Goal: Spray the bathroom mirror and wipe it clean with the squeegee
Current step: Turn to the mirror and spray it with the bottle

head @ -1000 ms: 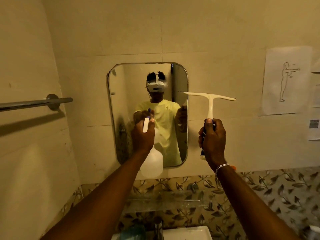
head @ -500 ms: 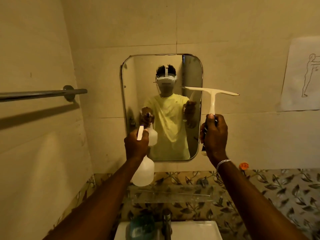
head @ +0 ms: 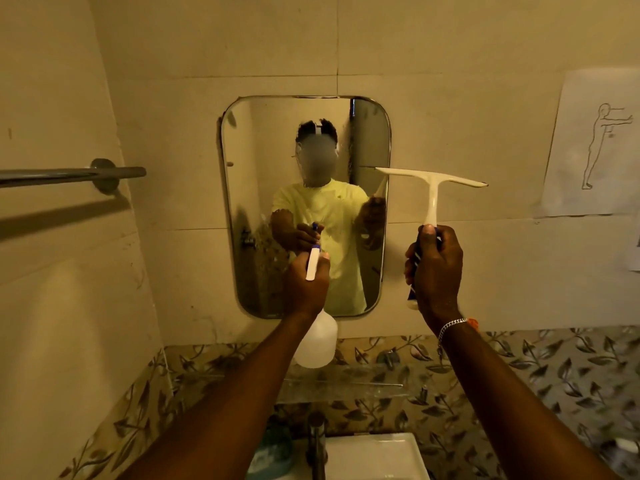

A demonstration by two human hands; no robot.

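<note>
A rounded rectangular mirror (head: 259,188) hangs on the tiled wall straight ahead, its lower left glass spotted and smeared. My left hand (head: 304,282) grips a translucent white spray bottle (head: 317,341) by its neck, nozzle aimed at the mirror's lower middle. My right hand (head: 436,271) holds a white squeegee (head: 433,195) by its blue-and-white handle. The blade is level, up beside the mirror's right edge, with its left tip overlapping the glass. A person in a yellow shirt is reflected in the mirror.
A metal towel bar (head: 69,174) juts from the left wall. A glass shelf (head: 346,388) sits below the mirror, above a tap (head: 317,441) and white basin (head: 374,455). A paper drawing (head: 592,147) is stuck on the wall at right.
My left hand with the bottle has shifted right, toward the mirror's lower middle. The squeegee stays raised at the mirror's right edge. My view has tilted slightly down.
</note>
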